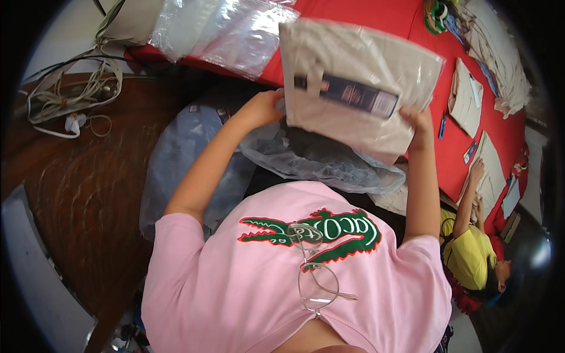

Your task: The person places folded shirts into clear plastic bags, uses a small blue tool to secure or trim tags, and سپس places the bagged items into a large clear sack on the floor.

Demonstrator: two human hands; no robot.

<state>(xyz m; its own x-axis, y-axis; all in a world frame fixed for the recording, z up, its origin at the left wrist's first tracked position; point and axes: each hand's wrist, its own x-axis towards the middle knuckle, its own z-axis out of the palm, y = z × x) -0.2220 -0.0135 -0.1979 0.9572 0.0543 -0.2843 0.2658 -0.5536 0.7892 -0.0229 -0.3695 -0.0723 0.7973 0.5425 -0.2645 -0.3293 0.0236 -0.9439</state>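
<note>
A folded beige garment in a clear plastic bag (353, 62), with a dark label band across it, is raised between my hands, over the front edge of the table. My right hand (416, 120) grips its lower right edge, with the thumb on the front. At its left edge is my left hand (265, 109), fingers bent and closed, the fingertips partly hidden behind the package. Below the package, a large clear plastic bag (323, 162) lies loosely across my lap, its mouth spread.
Flat clear bags (220, 35) lie on the red-covered table (382, 15). Farther right are a beige folded piece (465, 97), a blue pen (442, 125) and heaped cloth (494, 53). Another person in yellow (471, 256) handles beige cloth at the right. Tangled cables (76, 94) lie at the left.
</note>
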